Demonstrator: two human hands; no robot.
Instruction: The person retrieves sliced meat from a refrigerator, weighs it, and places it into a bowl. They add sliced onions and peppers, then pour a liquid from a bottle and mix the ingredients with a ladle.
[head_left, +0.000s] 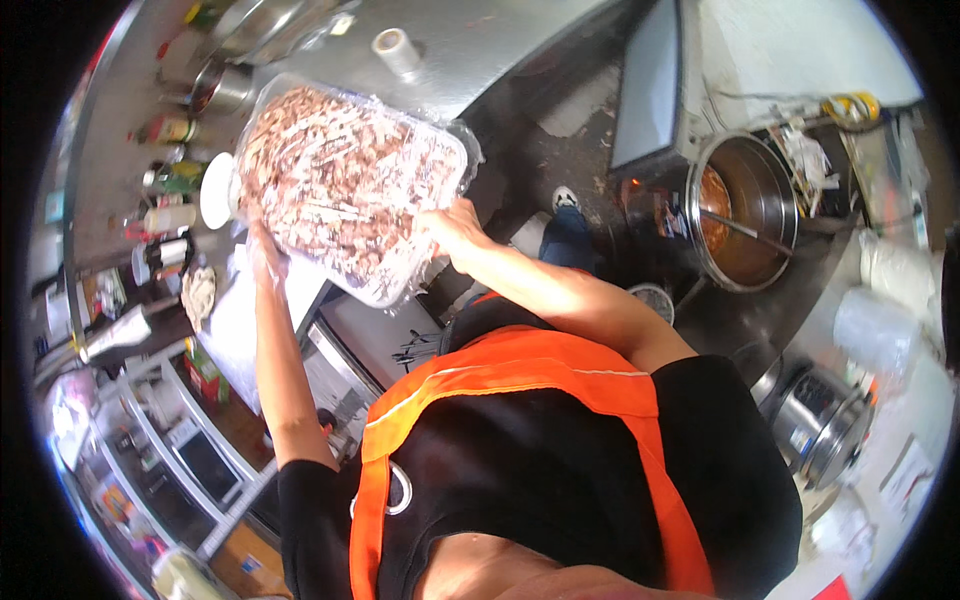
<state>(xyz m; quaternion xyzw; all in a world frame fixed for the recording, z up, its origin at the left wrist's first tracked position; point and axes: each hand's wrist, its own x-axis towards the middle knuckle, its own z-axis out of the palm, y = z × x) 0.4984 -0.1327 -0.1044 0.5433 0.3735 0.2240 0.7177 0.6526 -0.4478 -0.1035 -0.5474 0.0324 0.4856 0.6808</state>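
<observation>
A rectangular tray (352, 195), filled with chopped brownish pieces of food and covered in clear plastic film, is held up before me above the edge of the metal worktop. My left hand (264, 244) grips its near left edge, with clear plastic around the hand and the fingers partly hidden. My right hand (454, 231) holds the near right side, fingers on the rim and the film. Loose film sticks out past the tray's corners. Beyond the tray, a roll of clear film (395, 51) stands on the metal worktop (457, 30). A white round object (217, 191) shows just left of the tray.
Bottles (176, 176) and a metal pot (221, 86) line the worktop's left side. To the right stands a large steel pot (742, 214) with reddish-brown contents and a long utensil. A steel cooker (821, 424) is at lower right. Shelves (172, 442) stand at lower left.
</observation>
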